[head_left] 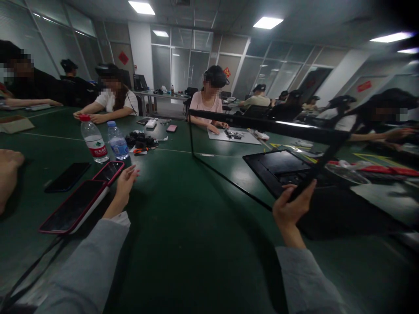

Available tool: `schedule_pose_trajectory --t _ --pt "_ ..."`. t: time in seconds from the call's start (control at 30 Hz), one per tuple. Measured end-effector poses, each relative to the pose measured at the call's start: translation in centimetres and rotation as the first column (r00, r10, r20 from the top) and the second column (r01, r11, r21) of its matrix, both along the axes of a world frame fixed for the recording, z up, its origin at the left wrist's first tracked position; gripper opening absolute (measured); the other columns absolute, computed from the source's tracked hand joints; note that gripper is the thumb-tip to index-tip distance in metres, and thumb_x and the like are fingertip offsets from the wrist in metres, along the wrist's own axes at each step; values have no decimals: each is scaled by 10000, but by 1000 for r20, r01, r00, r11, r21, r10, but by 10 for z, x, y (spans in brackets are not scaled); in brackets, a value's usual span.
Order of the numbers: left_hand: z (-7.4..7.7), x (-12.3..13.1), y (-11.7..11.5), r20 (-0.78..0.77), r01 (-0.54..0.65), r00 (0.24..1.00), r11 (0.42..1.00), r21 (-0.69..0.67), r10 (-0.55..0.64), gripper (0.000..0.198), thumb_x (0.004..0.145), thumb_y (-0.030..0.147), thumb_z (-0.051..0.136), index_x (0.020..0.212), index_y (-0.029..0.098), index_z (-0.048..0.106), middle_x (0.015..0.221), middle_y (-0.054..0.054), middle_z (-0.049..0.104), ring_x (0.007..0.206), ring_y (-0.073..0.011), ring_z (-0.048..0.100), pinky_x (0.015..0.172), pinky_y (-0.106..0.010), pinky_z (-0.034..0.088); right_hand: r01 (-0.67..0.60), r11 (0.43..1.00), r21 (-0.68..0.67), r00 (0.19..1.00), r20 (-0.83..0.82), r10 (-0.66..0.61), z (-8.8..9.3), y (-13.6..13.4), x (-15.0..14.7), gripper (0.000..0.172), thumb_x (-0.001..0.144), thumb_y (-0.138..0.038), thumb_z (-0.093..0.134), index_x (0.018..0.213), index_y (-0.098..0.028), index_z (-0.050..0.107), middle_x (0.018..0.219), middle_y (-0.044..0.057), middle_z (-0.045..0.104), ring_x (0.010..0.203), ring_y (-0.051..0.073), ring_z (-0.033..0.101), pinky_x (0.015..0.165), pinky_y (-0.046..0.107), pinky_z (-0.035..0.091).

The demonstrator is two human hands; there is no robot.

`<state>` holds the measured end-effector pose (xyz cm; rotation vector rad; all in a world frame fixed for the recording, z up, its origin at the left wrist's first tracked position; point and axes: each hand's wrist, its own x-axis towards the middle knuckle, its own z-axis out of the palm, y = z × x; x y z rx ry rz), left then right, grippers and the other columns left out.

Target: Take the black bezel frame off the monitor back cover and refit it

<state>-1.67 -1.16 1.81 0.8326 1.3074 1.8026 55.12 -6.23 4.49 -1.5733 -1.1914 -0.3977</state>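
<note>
Green table (180, 226), its near edge cut off below. Across it sits one person in pink (204, 104), crossed by the top bar of a black rectangular frame (235, 119). This single frame, the largest object in hand, is tilted above the right half of the table; the grip of the right hand (293, 209) is closed around its lower right corner, which the fingers partly hide. Beyond the frame's right bar lies one black panel (278, 163), partly covered; whether the dark sheet (347, 213) nearer me belongs to it, I cannot tell.

Seen through the frame: one white board (216, 135) carrying small dark parts, too small to count. At far left, one open box (16, 125), contents hidden by its wall. Two bottles, one red-capped (94, 141), one blue-capped (118, 143); their fill levels are unclear. Nearer lie three flat devices: two pink-rimmed (75, 207) and one dark phone (68, 177).

The left hand (125, 185) is empty, its grip loosely open beside the smaller pink-rimmed device; contact is uncertain. Another person's hand (9, 170) is cut off at left.
</note>
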Motion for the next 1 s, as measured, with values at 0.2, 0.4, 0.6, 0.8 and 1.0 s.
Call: schedule_pose_trajectory --t 0.2,0.4,0.6,0.8,1.0 --pt "2 21 -2 -123 54 991 998 12 -52 508 757 242 860 1227 223 668 1162 -88 719 885 -148 688 726 -218 494 -217 972 -88 973 -97 208 -10 25 -29 771 1026 -519 346 1659 -95 227 886 59 666 708 191 626 859 386 546" --pt "6 33 -15 -116 116 985 987 -115 -129 373 792 393 835 1064 172 710 631 15 608 468 -109 502 456 -230 321 -256 932 -258 965 -117 233 -41 55 -30 769 956 -484 422 1614 -96 340 932 106 707 812 261 680 881 445 546" --pt "-4 17 -12 -188 25 981 987 -161 -55 248 699 229 836 915 177 727 675 -7 648 504 -120 477 507 -247 328 -474 813 -340 879 -241 412 -71 70 -19 578 840 -443 543 1337 -152 578 1063 144 733 1014 297 694 958 485 543" --pt "-14 7 -10 -459 -118 886 990 -82 67 204 642 134 852 792 235 760 856 -87 647 1015 -318 596 814 -310 466 -394 815 -425 916 -111 385 -80 82 -15 486 859 -372 480 1244 -137 659 1195 206 688 1164 354 624 1072 585 463" --pt "-24 6 -7 -601 -153 798 981 -121 50 170 659 217 868 734 243 718 1003 -132 603 1250 -393 475 920 -383 491 -313 807 -500 941 -49 334 -88 92 -15 463 843 -303 516 1241 -160 702 1222 191 678 1186 354 580 1083 583 450"
